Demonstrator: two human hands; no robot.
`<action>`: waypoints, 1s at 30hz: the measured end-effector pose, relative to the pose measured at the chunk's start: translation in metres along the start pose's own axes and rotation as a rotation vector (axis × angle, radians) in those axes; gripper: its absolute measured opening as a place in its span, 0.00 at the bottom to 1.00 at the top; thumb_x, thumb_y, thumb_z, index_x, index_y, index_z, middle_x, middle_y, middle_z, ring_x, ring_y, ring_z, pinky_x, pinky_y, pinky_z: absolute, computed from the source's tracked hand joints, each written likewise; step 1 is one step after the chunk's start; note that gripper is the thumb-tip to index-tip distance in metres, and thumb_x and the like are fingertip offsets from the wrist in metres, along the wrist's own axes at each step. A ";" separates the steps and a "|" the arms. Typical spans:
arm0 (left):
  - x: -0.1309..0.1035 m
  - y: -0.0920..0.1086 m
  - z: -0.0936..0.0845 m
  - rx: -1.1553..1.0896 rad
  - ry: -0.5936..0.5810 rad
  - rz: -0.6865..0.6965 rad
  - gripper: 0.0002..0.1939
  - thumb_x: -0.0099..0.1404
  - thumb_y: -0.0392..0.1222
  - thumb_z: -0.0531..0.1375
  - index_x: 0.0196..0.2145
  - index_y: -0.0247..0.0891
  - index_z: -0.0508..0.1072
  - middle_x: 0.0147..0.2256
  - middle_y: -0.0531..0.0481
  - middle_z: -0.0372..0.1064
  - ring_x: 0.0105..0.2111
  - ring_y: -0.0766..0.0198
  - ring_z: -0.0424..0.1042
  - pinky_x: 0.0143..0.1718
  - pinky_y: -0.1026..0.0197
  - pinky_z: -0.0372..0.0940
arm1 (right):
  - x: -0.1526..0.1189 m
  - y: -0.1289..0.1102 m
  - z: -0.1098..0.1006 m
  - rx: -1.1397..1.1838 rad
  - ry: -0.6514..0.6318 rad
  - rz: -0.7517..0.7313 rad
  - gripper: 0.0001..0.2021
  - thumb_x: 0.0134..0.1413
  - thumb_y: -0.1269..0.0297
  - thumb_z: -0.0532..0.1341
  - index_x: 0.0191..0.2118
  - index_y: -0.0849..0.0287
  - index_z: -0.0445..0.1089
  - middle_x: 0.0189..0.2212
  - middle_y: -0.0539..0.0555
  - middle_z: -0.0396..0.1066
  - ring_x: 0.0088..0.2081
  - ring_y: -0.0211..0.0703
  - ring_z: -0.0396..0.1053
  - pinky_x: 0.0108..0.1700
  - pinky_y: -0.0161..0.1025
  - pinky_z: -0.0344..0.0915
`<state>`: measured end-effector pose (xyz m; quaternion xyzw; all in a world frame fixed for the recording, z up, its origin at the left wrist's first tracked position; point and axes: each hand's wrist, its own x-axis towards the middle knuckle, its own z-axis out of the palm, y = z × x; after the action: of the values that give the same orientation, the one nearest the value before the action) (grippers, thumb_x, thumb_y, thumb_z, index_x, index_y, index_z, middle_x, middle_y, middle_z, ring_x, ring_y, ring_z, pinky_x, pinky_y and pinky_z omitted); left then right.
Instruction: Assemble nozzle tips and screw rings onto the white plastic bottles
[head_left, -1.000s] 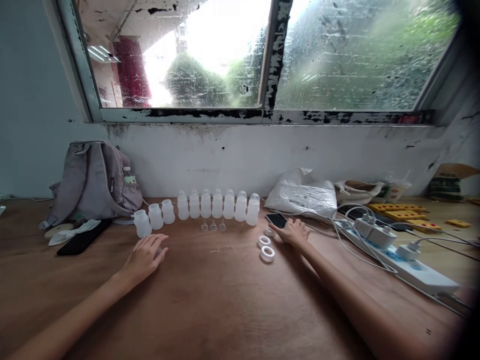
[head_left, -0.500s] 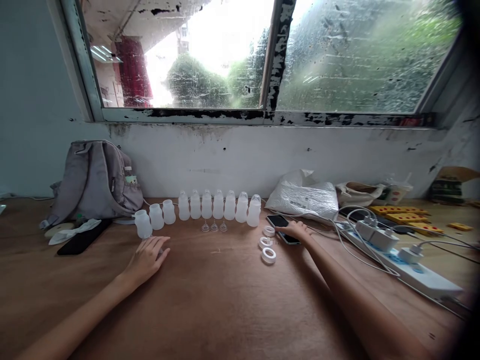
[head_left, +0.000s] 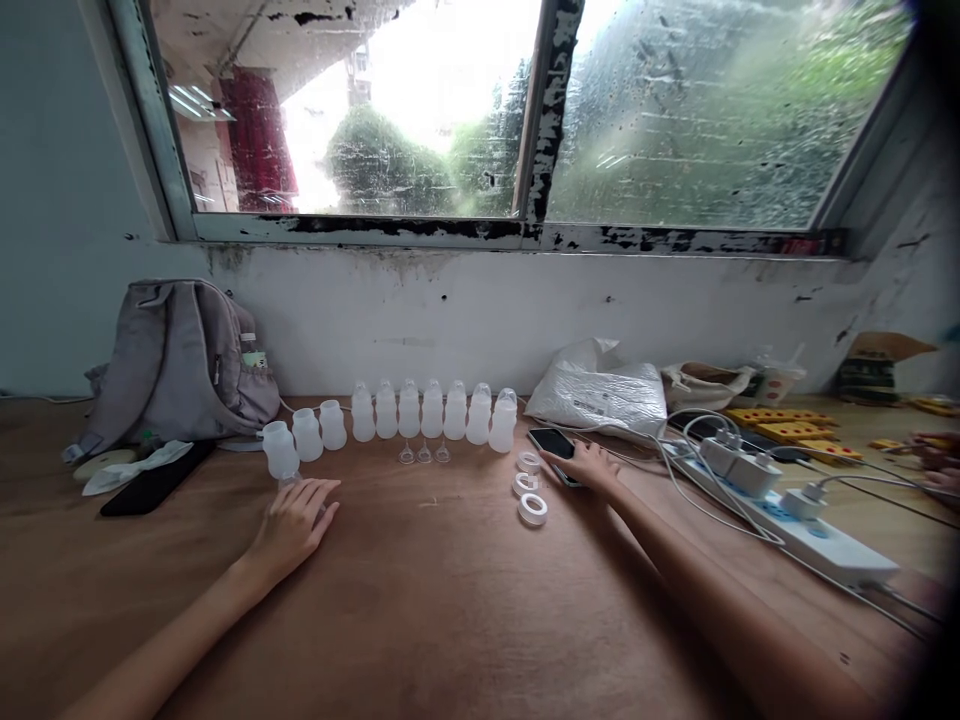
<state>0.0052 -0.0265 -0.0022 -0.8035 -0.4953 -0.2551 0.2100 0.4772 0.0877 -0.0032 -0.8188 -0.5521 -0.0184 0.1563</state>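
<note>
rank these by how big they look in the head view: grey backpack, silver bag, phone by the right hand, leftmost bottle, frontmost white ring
1. Grey backpack
2. Silver bag
3. Phone and leftmost bottle: order unsure, as the right hand partly covers the phone
4. Frontmost white ring

There are ten bottles (head_left: 431,412), seven topped and three open-necked. Teats (head_left: 406,457) number three, and rings (head_left: 532,521) also three. There is one phone (head_left: 551,443), one black pad (head_left: 142,495), one backpack (head_left: 184,360), one silver bag (head_left: 592,398) and one power strip (head_left: 847,550). Window panes (head_left: 690,130) number two; the yellow strips (head_left: 802,430) overlap too much to count surely.
</note>
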 end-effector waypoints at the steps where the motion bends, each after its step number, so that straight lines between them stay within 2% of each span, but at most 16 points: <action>1: -0.001 0.000 0.000 0.003 -0.001 0.005 0.14 0.63 0.42 0.48 0.43 0.38 0.66 0.40 0.45 0.68 0.41 0.57 0.66 0.42 0.55 0.59 | -0.007 0.001 -0.001 0.001 0.024 -0.024 0.35 0.42 0.40 0.50 0.51 0.61 0.58 0.48 0.66 0.57 0.51 0.62 0.53 0.46 0.54 0.51; 4: -0.004 -0.001 0.001 0.018 -0.016 0.020 0.14 0.63 0.42 0.48 0.43 0.37 0.66 0.40 0.45 0.68 0.41 0.57 0.66 0.42 0.56 0.59 | -0.027 0.008 0.000 -0.019 0.099 -0.156 0.28 0.46 0.44 0.49 0.48 0.57 0.61 0.47 0.61 0.57 0.50 0.57 0.54 0.46 0.52 0.51; 7: -0.005 -0.001 0.004 0.042 -0.017 0.027 0.14 0.63 0.42 0.48 0.44 0.37 0.66 0.40 0.46 0.68 0.41 0.57 0.66 0.42 0.55 0.58 | -0.039 0.014 0.002 -0.067 0.109 -0.243 0.25 0.46 0.46 0.50 0.46 0.56 0.64 0.48 0.59 0.57 0.49 0.56 0.54 0.46 0.52 0.51; 10: -0.006 -0.001 0.006 0.051 -0.012 0.032 0.14 0.63 0.41 0.48 0.44 0.37 0.66 0.40 0.46 0.69 0.41 0.57 0.66 0.42 0.55 0.58 | -0.033 0.011 0.004 -0.094 0.078 -0.246 0.26 0.46 0.45 0.49 0.47 0.55 0.63 0.50 0.60 0.55 0.51 0.57 0.52 0.47 0.53 0.49; 14: -0.007 -0.001 0.006 0.049 -0.007 0.037 0.14 0.63 0.40 0.48 0.44 0.37 0.66 0.40 0.46 0.68 0.40 0.57 0.66 0.42 0.56 0.58 | -0.012 -0.009 0.003 -0.100 0.003 -0.175 0.31 0.45 0.42 0.48 0.52 0.56 0.58 0.54 0.62 0.51 0.54 0.59 0.47 0.48 0.57 0.46; 17: -0.007 -0.002 0.004 0.049 -0.013 0.049 0.15 0.63 0.39 0.47 0.45 0.37 0.66 0.41 0.45 0.68 0.40 0.57 0.66 0.42 0.56 0.58 | -0.008 -0.028 0.001 -0.050 0.094 -0.163 0.26 0.49 0.47 0.49 0.50 0.58 0.60 0.50 0.61 0.57 0.52 0.57 0.49 0.48 0.54 0.48; 20: -0.008 -0.002 0.003 0.052 -0.035 0.076 0.15 0.62 0.38 0.47 0.45 0.37 0.65 0.41 0.45 0.68 0.41 0.58 0.66 0.43 0.56 0.58 | -0.023 -0.042 0.000 0.022 0.237 -0.304 0.17 0.54 0.56 0.47 0.41 0.58 0.66 0.44 0.58 0.63 0.47 0.52 0.56 0.46 0.47 0.51; 22: -0.008 -0.002 0.004 0.053 -0.041 0.081 0.15 0.62 0.38 0.47 0.45 0.37 0.65 0.41 0.45 0.68 0.41 0.58 0.66 0.43 0.55 0.58 | -0.039 -0.048 0.000 0.048 0.266 -0.444 0.14 0.55 0.60 0.47 0.36 0.58 0.67 0.40 0.57 0.66 0.43 0.49 0.59 0.44 0.44 0.53; 26: -0.008 -0.002 0.004 0.042 -0.033 0.078 0.16 0.62 0.37 0.47 0.45 0.38 0.66 0.41 0.45 0.68 0.40 0.57 0.66 0.42 0.55 0.58 | -0.062 -0.058 0.006 0.162 0.179 -0.614 0.11 0.54 0.62 0.49 0.34 0.58 0.67 0.35 0.55 0.67 0.39 0.45 0.63 0.41 0.40 0.56; 30: -0.008 -0.002 0.004 0.050 -0.040 0.089 0.16 0.62 0.37 0.47 0.46 0.38 0.65 0.41 0.45 0.67 0.40 0.58 0.66 0.42 0.56 0.58 | -0.071 -0.071 0.013 0.322 0.108 -0.718 0.09 0.53 0.64 0.51 0.34 0.59 0.66 0.34 0.55 0.67 0.39 0.43 0.64 0.42 0.38 0.59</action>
<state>0.0013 -0.0288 -0.0098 -0.8240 -0.4696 -0.2169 0.2312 0.3833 0.0519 -0.0136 -0.5366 -0.7901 -0.0280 0.2951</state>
